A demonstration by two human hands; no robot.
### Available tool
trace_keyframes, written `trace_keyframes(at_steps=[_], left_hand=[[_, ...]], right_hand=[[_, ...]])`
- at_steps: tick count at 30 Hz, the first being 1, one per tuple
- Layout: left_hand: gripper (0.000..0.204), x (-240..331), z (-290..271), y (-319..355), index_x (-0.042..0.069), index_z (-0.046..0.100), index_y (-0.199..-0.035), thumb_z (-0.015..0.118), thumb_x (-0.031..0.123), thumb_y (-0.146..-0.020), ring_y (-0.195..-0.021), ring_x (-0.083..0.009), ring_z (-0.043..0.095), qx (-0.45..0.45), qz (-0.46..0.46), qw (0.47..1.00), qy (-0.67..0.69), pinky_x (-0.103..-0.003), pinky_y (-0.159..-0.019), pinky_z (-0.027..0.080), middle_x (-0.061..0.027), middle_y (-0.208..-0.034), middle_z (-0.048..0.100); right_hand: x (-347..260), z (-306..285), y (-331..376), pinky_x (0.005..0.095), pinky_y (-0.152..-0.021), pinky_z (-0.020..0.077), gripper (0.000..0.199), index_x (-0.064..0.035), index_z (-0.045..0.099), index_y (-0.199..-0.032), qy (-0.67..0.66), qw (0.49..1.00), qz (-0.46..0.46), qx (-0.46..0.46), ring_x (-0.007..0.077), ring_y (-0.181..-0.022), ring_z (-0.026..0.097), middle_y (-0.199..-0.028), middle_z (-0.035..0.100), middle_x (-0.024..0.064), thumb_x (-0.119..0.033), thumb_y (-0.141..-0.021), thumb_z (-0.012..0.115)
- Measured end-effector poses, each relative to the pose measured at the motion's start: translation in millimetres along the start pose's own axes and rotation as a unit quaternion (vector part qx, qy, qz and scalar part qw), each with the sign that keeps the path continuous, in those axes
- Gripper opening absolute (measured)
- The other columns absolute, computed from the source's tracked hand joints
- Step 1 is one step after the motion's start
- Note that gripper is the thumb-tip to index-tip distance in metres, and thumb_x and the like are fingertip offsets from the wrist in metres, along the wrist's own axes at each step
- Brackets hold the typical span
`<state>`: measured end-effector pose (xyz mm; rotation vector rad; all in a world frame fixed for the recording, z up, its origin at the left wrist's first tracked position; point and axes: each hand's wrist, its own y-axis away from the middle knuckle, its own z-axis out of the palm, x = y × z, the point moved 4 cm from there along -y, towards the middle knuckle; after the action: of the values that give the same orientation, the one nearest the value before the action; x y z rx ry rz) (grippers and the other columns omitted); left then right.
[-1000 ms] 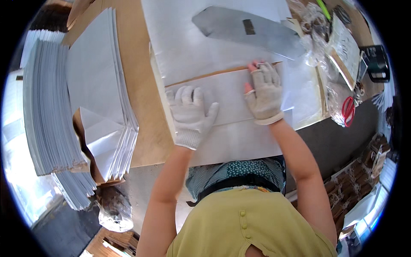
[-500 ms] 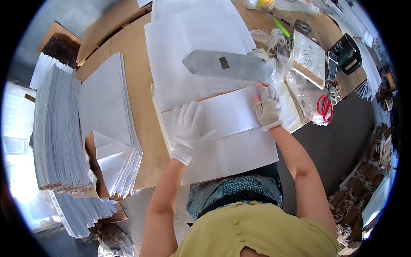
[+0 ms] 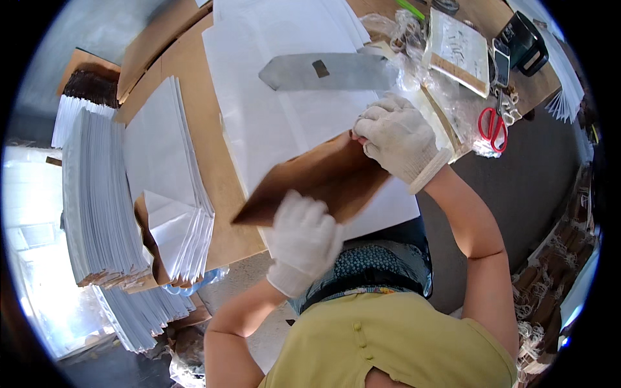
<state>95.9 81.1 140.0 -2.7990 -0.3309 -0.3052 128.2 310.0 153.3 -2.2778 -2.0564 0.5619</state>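
A folded paper sheet, brown inside [image 3: 317,178] and white outside, is raised off the table with its brown face showing. My right hand [image 3: 401,139], in a white knit glove, is closed on its far right end. At its near edge, my gloved left hand [image 3: 304,236] has its fingers curled in against the paper, somewhat blurred; the fingertips are hidden. Beneath lie large white sheets [image 3: 259,123]. A grey flat template with pointed ends [image 3: 291,74] rests on them beyond my hands.
Tall stacks of folded white paper [image 3: 100,200] and a fanned pile [image 3: 158,149] stand at left. On the right are red-handled scissors [image 3: 493,129], a phone [image 3: 501,61], a black mug [image 3: 525,45], a wrapped white packet [image 3: 458,52] and crumpled clear plastic. The cardboard-topped table [image 3: 200,149] ends near my waist.
The folded paper, flat and white side up before, is now lifted with its brown inside visible. My left hand went from spread to curled nearer me; my right hand closed on the paper.
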Motion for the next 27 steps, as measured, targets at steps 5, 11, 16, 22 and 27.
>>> trace_keyframes(at_steps=[5, 11, 16, 22, 27], left_hand=[[0.028, -9.7, 59.7, -8.9, 0.005, 0.068, -0.098, 0.056, 0.031, -0.101, -0.097, -0.0357, 0.068, -0.334, -0.112, 0.935, 0.021, -0.053, -0.081, 0.055, -0.0164, -0.098, 0.065], [0.024, -8.0, 106.1, -113.2, 0.011, 0.072, -0.113, 0.061, 0.024, -0.097, -0.097, -0.0323, 0.071, -0.207, 0.093, 0.973, -0.045, -0.047, -0.083, 0.059, -0.012, -0.108, 0.072], [0.051, -42.8, 167.8, -105.4, 0.015, 0.06, -0.147, 0.045, 0.042, -0.106, -0.139, -0.0262, 0.056, -0.348, -0.088, 0.916, 0.178, -0.036, -0.114, 0.046, -0.0106, -0.152, 0.059], [0.049, -39.9, 123.2, -125.9, 0.012, 0.062, -0.144, 0.055, 0.037, -0.103, -0.133, -0.0258, 0.06, -0.436, 0.003, 0.896, 0.08, -0.036, -0.113, 0.045, -0.0112, -0.143, 0.064], [0.046, -134.2, 109.4, -134.8, -0.003, 0.068, -0.132, 0.065, 0.029, -0.1, -0.112, -0.0183, 0.068, -0.456, -0.199, 0.702, 0.51, -0.034, -0.099, 0.054, -0.0105, -0.123, 0.074]], right_hand=[[30.9, 12.8, 23.4, 0.0443, -0.098, 0.0525, 0.016, -0.0119, 0.073, -0.1, -0.218, 0.964, 0.154, 0.026, 0.0325, -0.108, 0.067, -0.102, 0.072, 0.0106, -0.017, -0.085, 0.069], [89.4, 75.2, 83.8, 0.0439, -0.096, 0.0515, 0.023, -0.0093, 0.074, -0.104, -0.065, 0.986, 0.156, 0.002, 0.0348, -0.109, 0.064, -0.107, 0.069, 0.014, -0.002, -0.087, 0.062], [83.5, 75.8, 114.7, 0.0443, -0.097, 0.0507, 0.013, -0.0058, 0.073, -0.099, -0.069, 0.956, 0.286, 0.007, 0.034, -0.111, 0.063, -0.109, 0.07, 0.0128, -0.008, -0.09, 0.063], [30.6, 106.1, 120.0, 0.049, -0.126, 0.0333, 0.044, -0.0093, 0.065, -0.142, -0.229, 0.948, 0.207, 0.082, 0.0355, -0.144, 0.051, -0.148, 0.061, 0.0196, -0.023, -0.1, 0.062], [22.8, 109.8, 116.6, 0.0514, -0.129, 0.0282, 0.052, -0.0102, 0.06, -0.148, -0.127, 0.98, 0.152, 0.034, 0.0352, -0.147, 0.049, -0.152, 0.058, 0.0179, -0.027, -0.098, 0.064]])
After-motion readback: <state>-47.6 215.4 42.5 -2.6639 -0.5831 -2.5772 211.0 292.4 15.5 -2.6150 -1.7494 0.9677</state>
